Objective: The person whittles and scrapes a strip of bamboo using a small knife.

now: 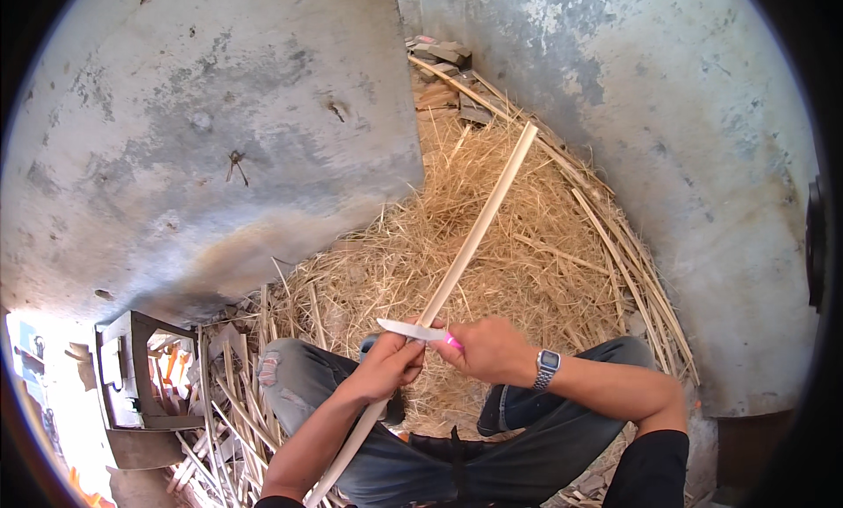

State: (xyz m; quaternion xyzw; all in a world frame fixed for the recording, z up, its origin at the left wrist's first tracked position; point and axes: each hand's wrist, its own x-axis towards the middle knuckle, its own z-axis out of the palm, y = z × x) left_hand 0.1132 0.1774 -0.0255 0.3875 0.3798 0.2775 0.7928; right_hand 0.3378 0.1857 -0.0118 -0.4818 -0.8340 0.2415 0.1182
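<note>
A long pale bamboo strip [481,225] runs from my lap up and to the right, its far end raised over the shavings. My left hand [386,366] is closed around this strip near its middle. In my right hand [492,350], fingers wrapped round its pink handle, is a knife [411,330]. Its blade points left and lies across the strip just above my left hand. The lower part of the strip passes beside my left forearm toward the bottom edge.
Curly shavings [457,174] cover the floor ahead. Long bamboo strips [628,262] lean along the right wall [702,139], and more lie at lower left beside a dark box-like frame [145,367]. Broken bricks [439,56] sit in the far corner. A grey wall [219,95] stands left.
</note>
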